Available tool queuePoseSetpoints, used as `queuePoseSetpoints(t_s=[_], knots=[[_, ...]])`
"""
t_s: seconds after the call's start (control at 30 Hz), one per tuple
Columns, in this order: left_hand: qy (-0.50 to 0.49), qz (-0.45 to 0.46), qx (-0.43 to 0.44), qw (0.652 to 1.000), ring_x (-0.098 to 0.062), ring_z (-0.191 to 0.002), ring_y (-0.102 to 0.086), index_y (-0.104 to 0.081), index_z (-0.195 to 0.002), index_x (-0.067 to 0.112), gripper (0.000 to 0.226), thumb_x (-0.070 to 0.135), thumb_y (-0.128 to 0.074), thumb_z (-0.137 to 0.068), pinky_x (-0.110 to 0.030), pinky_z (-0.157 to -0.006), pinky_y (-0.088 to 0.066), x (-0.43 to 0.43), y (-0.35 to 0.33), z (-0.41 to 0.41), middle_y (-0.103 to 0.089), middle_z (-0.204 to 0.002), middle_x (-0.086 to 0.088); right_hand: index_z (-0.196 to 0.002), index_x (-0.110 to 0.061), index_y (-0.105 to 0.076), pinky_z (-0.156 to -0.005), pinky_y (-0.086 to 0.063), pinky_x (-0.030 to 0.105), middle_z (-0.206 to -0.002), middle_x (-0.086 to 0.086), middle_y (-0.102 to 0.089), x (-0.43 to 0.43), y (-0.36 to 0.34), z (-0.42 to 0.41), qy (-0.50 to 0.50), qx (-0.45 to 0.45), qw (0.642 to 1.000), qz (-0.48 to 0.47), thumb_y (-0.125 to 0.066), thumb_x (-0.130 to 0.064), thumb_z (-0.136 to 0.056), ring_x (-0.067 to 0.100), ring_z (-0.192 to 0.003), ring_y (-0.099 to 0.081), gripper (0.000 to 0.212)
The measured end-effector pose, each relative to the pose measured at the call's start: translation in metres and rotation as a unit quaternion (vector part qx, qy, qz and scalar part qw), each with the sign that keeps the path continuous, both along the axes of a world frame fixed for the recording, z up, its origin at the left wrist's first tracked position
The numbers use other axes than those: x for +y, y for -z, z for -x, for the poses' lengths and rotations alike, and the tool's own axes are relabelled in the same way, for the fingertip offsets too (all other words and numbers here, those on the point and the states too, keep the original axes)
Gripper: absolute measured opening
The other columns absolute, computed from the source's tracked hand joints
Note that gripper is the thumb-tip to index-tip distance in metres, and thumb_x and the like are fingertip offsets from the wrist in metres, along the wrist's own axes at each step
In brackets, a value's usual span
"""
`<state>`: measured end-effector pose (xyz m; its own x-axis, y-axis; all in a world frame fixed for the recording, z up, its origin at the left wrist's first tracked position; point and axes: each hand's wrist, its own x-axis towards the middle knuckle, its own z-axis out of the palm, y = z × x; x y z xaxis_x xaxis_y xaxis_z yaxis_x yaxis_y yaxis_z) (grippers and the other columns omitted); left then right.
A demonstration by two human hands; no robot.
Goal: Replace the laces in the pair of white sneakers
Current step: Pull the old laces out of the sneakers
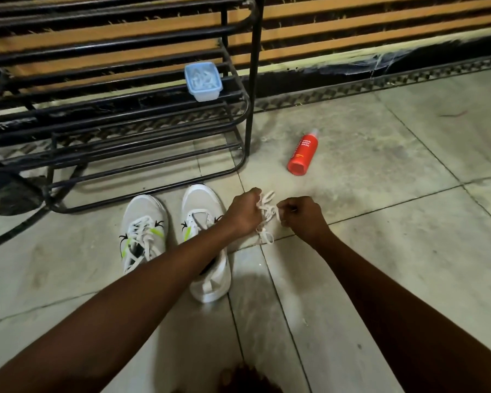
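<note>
Dusty pale stone floor tiles [380, 251] fill the view, seen from above, with a person's two bare forearms reaching forward. The left hand [243, 212] and right hand [305, 218] meet low over the floor, and between them is a tangled bundle of flat white fabric shoelace [267, 212]. The left fingers [253, 194] are curled tight round one side of the bundle. The right fingers [287, 207] are closed in a pinch on a strand at the other side. A loop hangs below the fingers; whether it touches the floor cannot be told.

Just left of the fingers stand two white mesh sneakers with neon-yellow side marks, toes pointing away. The far-left sneaker [143, 222] has a white lace sitting loose through its eyelets. The nearer sneaker [201, 202] is partly hidden under the left forearm, and a lace shows across its upper eyelets.

Beyond the fingers to the right, a red plastic bottle [302, 153] lies on its side. Beyond them to the left stands a black metal-tube shoe rack [238, 114], holding a small pale-blue plastic box [202, 80].

Likely risks: pulling the two sides apart hard could cinch the tangle into a tight knot. The dangling loop could drag through floor dust and get dirty. In this dim light a lace tip is easy to lose, and since both shoes seem laced, lace could be mixed up.
</note>
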<state>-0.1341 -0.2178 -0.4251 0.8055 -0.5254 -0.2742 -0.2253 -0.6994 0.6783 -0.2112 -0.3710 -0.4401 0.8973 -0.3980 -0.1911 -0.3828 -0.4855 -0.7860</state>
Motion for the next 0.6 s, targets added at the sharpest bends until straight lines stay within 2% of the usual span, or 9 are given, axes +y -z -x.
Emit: queuePoseSetpoints(t_s=[0.07, 0.17, 0.23, 0.3, 0.4, 0.47, 0.5, 0.6], knots=[[0.022, -0.049, -0.074, 0.996, -0.038, -0.121, -0.054, -0.055, -0.122, 0.008, 0.033, 0.007, -0.059, -0.089, -0.042, -0.097, -0.046, 0.003, 0.001, 0.004, -0.06, -0.125, -0.017, -0.106, -0.006, -0.076, -0.097, -0.051, 0.036, -0.103, 0.012, -0.076, 0.002, 0.007, 0.003, -0.004, 0.0, 0.999, 0.046, -0.064, -0.005, -0.087, 0.029, -0.097, -0.071, 0.023], [0.001, -0.106, -0.105, 0.989, -0.037, -0.129, -0.045, -0.052, -0.13, 0.008, 0.039, 0.009, -0.057, -0.091, -0.045, -0.106, -0.043, 0.006, 0.005, 0.011, -0.045, -0.135, -0.015, -0.104, -0.007, -0.073, -0.082, -0.038, 0.022, -0.09, 0.011, -0.071, 0.008, 0.014, 0.012, 0.001, -0.016, 0.993, 0.119, -0.073, -0.011, -0.083, 0.028, -0.095, -0.065, 0.022], [-0.005, -0.126, -0.076, 0.989, -0.037, -0.127, -0.048, -0.055, -0.127, 0.006, 0.035, 0.012, -0.057, -0.092, -0.043, -0.103, -0.045, 0.007, 0.008, 0.014, -0.048, -0.133, -0.017, -0.1, -0.01, -0.071, -0.075, -0.033, 0.019, -0.08, 0.008, -0.07, 0.012, 0.019, 0.018, 0.015, 0.004, 0.994, 0.112, -0.074, -0.018, -0.082, 0.025, -0.09, -0.066, 0.019], [-0.002, -0.134, -0.03, 0.99, -0.036, -0.123, -0.056, -0.06, -0.121, 0.007, 0.033, 0.017, -0.06, -0.09, -0.038, -0.098, -0.049, 0.006, 0.01, 0.015, -0.058, -0.13, -0.018, -0.096, -0.012, -0.071, -0.073, -0.034, 0.017, -0.081, 0.006, -0.074, 0.019, 0.022, 0.022, 0.017, 0.021, 0.996, 0.088, -0.072, -0.021, -0.084, 0.022, -0.088, -0.069, 0.015], [0.02, -0.13, 0.0, 0.991, -0.034, -0.118, -0.062, -0.064, -0.116, 0.011, 0.033, 0.023, -0.07, -0.086, -0.033, -0.089, -0.052, 0.004, 0.011, 0.018, -0.067, -0.123, -0.016, -0.097, -0.012, -0.075, -0.084, -0.044, 0.021, -0.095, 0.004, -0.076, 0.024, 0.021, 0.024, 0.034, 0.021, 0.998, 0.046, -0.062, -0.013, -0.088, 0.024, -0.096, -0.07, 0.016], [0.035, -0.117, -0.004, 0.993, -0.035, -0.118, -0.061, -0.063, -0.118, 0.01, 0.033, 0.02, -0.068, -0.087, -0.034, -0.089, -0.051, 0.003, 0.01, 0.019, -0.066, -0.124, -0.017, -0.099, -0.011, -0.075, -0.095, -0.05, 0.034, -0.097, 0.006, -0.076, 0.022, 0.016, 0.022, 0.051, 0.016, 0.998, 0.014, -0.059, -0.007, -0.089, 0.025, -0.098, -0.07, 0.02], [0.037, -0.113, -0.009, 0.993, -0.036, -0.118, -0.061, -0.063, -0.117, 0.009, 0.031, 0.02, -0.066, -0.088, -0.034, -0.088, -0.051, 0.003, 0.01, 0.019, -0.066, -0.123, -0.017, -0.099, -0.011, -0.075, -0.096, -0.05, 0.037, -0.096, 0.007, -0.076, 0.019, 0.014, 0.021, 0.052, 0.013, 0.998, 0.01, -0.059, -0.005, -0.089, 0.025, -0.097, -0.07, 0.02], [0.029, -0.092, -0.027, 0.995, -0.035, -0.115, -0.062, -0.065, -0.112, 0.009, 0.025, 0.017, -0.063, -0.088, -0.033, -0.086, -0.05, 0.009, 0.006, 0.018, -0.069, -0.118, -0.016, -0.099, -0.011, -0.075, -0.095, -0.049, 0.036, -0.095, 0.006, -0.076, 0.017, 0.01, 0.021, 0.044, -0.003, 0.999, 0.03, -0.061, -0.007, -0.089, 0.023, -0.094, -0.07, 0.018]])
